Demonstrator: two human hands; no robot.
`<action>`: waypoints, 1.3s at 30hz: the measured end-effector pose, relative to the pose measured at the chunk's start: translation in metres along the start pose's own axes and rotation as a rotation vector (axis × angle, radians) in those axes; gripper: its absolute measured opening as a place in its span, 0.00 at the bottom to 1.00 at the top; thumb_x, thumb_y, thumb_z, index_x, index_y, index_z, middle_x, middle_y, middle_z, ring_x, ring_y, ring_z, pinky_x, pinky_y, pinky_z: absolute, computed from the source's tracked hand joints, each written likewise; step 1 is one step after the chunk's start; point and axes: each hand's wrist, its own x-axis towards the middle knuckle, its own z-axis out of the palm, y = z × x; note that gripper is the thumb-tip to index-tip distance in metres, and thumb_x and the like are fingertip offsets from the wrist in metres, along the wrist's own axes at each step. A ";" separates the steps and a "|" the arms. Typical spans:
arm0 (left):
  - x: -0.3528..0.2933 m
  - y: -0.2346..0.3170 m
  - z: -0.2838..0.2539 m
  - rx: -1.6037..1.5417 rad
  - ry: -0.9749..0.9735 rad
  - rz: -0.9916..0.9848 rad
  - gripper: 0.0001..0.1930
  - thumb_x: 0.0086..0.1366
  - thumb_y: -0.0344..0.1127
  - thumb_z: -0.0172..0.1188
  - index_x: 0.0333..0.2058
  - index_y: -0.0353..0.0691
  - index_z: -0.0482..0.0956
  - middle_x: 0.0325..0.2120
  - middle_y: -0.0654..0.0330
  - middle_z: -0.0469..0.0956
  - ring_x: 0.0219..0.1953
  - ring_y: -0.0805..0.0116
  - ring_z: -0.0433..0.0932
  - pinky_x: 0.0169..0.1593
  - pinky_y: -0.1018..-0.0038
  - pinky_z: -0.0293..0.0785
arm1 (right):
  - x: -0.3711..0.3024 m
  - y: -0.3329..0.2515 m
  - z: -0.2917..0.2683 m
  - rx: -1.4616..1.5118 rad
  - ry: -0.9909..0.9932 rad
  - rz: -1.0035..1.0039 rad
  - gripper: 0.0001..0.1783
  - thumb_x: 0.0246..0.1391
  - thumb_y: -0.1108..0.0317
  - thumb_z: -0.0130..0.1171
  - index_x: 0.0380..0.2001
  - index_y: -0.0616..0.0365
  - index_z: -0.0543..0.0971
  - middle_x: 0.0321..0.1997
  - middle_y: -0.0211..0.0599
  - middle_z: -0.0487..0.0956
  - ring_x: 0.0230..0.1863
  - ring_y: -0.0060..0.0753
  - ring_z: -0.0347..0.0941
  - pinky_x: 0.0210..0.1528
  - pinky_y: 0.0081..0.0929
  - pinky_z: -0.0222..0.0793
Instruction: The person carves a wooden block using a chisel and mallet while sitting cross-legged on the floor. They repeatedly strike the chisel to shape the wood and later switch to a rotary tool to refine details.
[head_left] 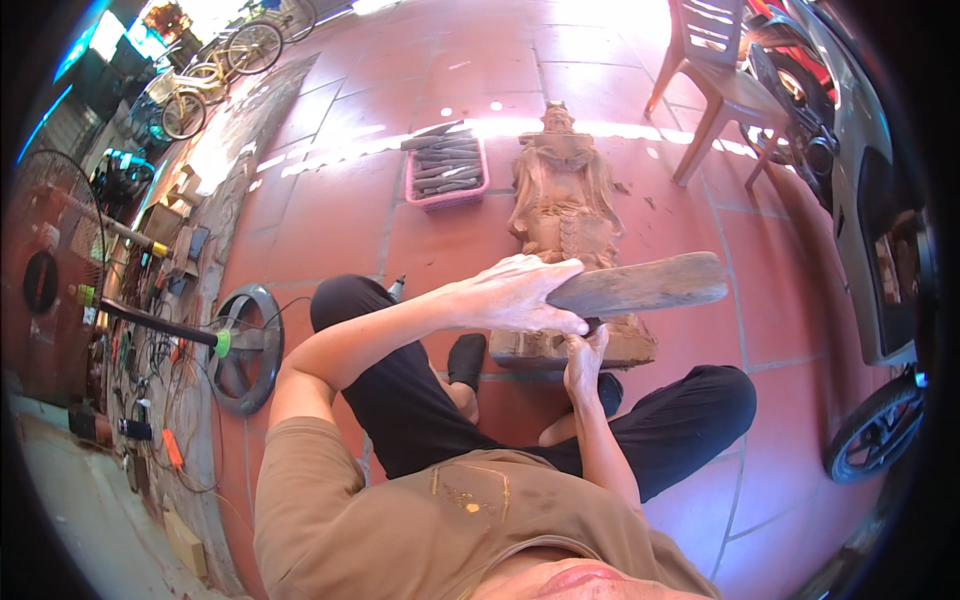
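A carved wooden statue (565,200) of a robed figure lies on its back on the floor before me, its base toward my feet. My left hand (515,292) is closed on one end of a flat wooden paddle (645,285), which reaches out to the right above the statue's lower part. Just under that grip, my right hand (585,360) is closed, thumb side up, over the statue's base. A small dark end shows between the two hands; the fingers hide the rest of it.
Long, thin grey-brown tools fill a pink basket (447,200) left of the statue. A standing fan (247,345), cables and boxes line the left side. At right are a plastic chair (725,95) and a motorbike (870,190). Bicycles (220,70) stand far left.
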 end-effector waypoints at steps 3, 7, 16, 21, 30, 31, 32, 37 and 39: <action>-0.004 -0.003 -0.001 0.139 -0.076 -0.053 0.30 0.64 0.59 0.61 0.40 0.33 0.69 0.22 0.45 0.76 0.28 0.42 0.78 0.36 0.54 0.71 | -0.005 -0.007 0.007 -0.124 -0.027 -0.012 0.14 0.58 0.80 0.61 0.45 0.55 0.74 0.39 0.24 0.73 0.41 0.20 0.68 0.47 0.21 0.65; -0.009 -0.015 -0.013 0.227 -0.184 -0.119 0.29 0.60 0.57 0.64 0.40 0.31 0.71 0.24 0.43 0.78 0.30 0.42 0.80 0.37 0.53 0.72 | -0.001 0.000 0.009 -0.179 -0.028 -0.053 0.11 0.57 0.79 0.64 0.37 0.52 0.75 0.35 0.20 0.74 0.36 0.17 0.69 0.39 0.20 0.65; -0.017 -0.054 -0.003 -0.179 0.025 -0.319 0.31 0.61 0.58 0.65 0.45 0.31 0.75 0.27 0.49 0.79 0.28 0.57 0.80 0.34 0.61 0.74 | 0.019 -0.003 -0.017 0.400 0.013 0.059 0.12 0.59 0.82 0.60 0.39 0.52 0.72 0.34 0.30 0.73 0.34 0.28 0.69 0.40 0.28 0.69; -0.014 -0.055 0.001 -0.407 0.080 -0.388 0.31 0.62 0.57 0.65 0.48 0.33 0.76 0.28 0.57 0.78 0.25 0.69 0.77 0.29 0.69 0.73 | 0.024 -0.002 -0.030 0.521 0.000 0.166 0.09 0.61 0.78 0.59 0.38 0.51 0.71 0.33 0.30 0.72 0.33 0.28 0.68 0.39 0.30 0.68; -0.020 -0.056 0.003 -0.497 0.202 -0.351 0.27 0.64 0.55 0.64 0.47 0.35 0.76 0.26 0.61 0.75 0.24 0.74 0.75 0.29 0.73 0.73 | 0.009 -0.017 -0.009 -0.110 -0.047 0.092 0.12 0.56 0.79 0.65 0.41 0.52 0.75 0.29 0.24 0.73 0.26 0.22 0.68 0.29 0.22 0.65; -0.020 -0.048 -0.001 -0.530 0.188 -0.383 0.26 0.64 0.55 0.63 0.47 0.35 0.76 0.26 0.61 0.75 0.24 0.74 0.75 0.29 0.73 0.73 | 0.010 -0.019 -0.009 -0.315 -0.071 0.005 0.13 0.56 0.78 0.66 0.42 0.54 0.77 0.30 0.24 0.74 0.27 0.22 0.69 0.30 0.22 0.66; -0.019 -0.044 -0.004 -0.541 0.178 -0.380 0.26 0.64 0.55 0.63 0.46 0.35 0.76 0.25 0.61 0.75 0.24 0.74 0.75 0.29 0.73 0.73 | 0.010 -0.021 -0.010 -0.521 -0.094 -0.082 0.13 0.55 0.77 0.67 0.43 0.55 0.78 0.30 0.24 0.75 0.27 0.22 0.71 0.31 0.22 0.68; -0.022 -0.034 -0.012 -0.563 0.179 -0.409 0.26 0.64 0.55 0.63 0.45 0.36 0.75 0.25 0.62 0.74 0.24 0.74 0.74 0.29 0.73 0.72 | -0.013 -0.016 0.008 -1.388 -0.303 -0.493 0.29 0.37 0.81 0.65 0.50 0.64 0.79 0.54 0.40 0.76 0.55 0.49 0.69 0.58 0.40 0.69; -0.023 -0.028 -0.016 -0.561 0.166 -0.431 0.26 0.64 0.55 0.63 0.46 0.35 0.75 0.25 0.61 0.74 0.24 0.74 0.75 0.28 0.73 0.72 | -0.015 -0.013 0.008 -1.433 -0.320 -0.479 0.29 0.36 0.82 0.64 0.49 0.64 0.80 0.54 0.40 0.77 0.54 0.49 0.70 0.58 0.39 0.69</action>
